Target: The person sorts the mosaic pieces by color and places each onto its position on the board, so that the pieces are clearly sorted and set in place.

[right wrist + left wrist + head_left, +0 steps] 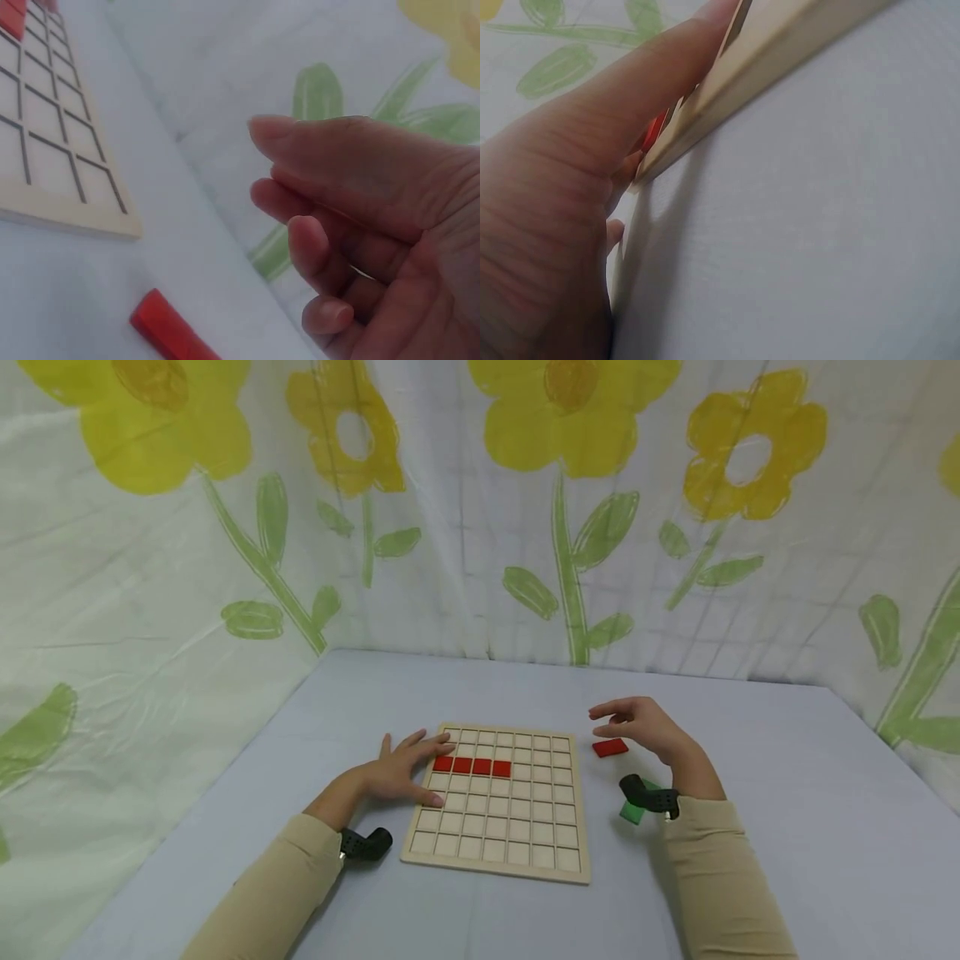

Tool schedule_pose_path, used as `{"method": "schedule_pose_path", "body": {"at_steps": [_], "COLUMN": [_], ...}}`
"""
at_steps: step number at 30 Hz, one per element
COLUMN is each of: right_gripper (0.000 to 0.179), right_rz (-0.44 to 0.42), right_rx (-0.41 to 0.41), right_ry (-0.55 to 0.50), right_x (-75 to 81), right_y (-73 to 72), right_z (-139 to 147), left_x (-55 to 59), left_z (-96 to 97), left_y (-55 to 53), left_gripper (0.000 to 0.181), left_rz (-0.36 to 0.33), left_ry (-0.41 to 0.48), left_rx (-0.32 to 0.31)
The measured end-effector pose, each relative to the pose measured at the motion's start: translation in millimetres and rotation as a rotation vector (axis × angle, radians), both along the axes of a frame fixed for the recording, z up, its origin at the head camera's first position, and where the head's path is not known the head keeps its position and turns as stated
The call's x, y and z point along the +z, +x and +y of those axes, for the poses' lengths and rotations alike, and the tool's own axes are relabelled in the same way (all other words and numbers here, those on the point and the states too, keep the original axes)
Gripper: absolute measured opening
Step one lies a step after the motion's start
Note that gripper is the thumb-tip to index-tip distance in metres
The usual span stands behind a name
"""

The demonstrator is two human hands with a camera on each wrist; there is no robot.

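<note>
Nearest, a green piece (632, 813) lies on the bench (465, 685), partly hidden by the black wrist camera (647, 795). Left of it sits the board (542, 812); the left hand (397, 772), fingers spread, rests on its left edge, gripping nothing, by four red squares (462, 765). Farther, right of the board, lies a red piece (610, 747), long axis left to right; the right hand (647, 727), the nearer, hovers just over it, loosely bent, empty. Beyond hangs flowered cloth (450, 585)

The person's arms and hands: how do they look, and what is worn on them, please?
The left sleeve and right sleeve are long, plain and beige. The left wrist device and right wrist device are small and black, each with a rounded end. The left hand and right hand wear no gloves.
</note>
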State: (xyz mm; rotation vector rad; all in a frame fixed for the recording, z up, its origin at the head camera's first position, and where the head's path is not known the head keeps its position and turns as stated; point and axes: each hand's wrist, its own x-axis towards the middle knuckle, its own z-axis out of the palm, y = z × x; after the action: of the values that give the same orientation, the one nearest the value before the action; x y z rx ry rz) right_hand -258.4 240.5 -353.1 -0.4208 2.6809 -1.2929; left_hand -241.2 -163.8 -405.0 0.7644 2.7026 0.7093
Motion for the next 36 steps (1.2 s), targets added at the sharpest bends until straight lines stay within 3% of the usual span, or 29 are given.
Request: {"method": "schedule_pose_path", "body": {"at_steps": [7, 19, 28, 36], "right_gripper": [0.050, 0.049, 0.052, 0.048], "right_rz": [-0.040, -0.110, -0.187, -0.177], "right_rx": [-0.033, -0.157, -0.160, -0.180], "right_ry": [-0.035, -0.054, -0.080, -0.087], "right_x": [-9.9, -27.0, -39.9, -41.0], "right_y": [0.9, -1.4, 0.0, -0.4], "right_z": [13.9, 30.3, 39.5, 38.0], "left_x": [0.1, 0.1, -1.8, 0.6], "left_z": [0.3, 0.7, -0.3, -0.4], "left_y": [0.7, 1.0, 1.8, 2.0], "left_gripper": [0.084, 0.084, 0.084, 0.084], "left_rz": [0.003, -0.001, -0.006, -0.008], "left_ry": [0.002, 0.006, 0.002, 0.006], "left_rx": [-0.002, 0.001, 0.002, 0.003]}}
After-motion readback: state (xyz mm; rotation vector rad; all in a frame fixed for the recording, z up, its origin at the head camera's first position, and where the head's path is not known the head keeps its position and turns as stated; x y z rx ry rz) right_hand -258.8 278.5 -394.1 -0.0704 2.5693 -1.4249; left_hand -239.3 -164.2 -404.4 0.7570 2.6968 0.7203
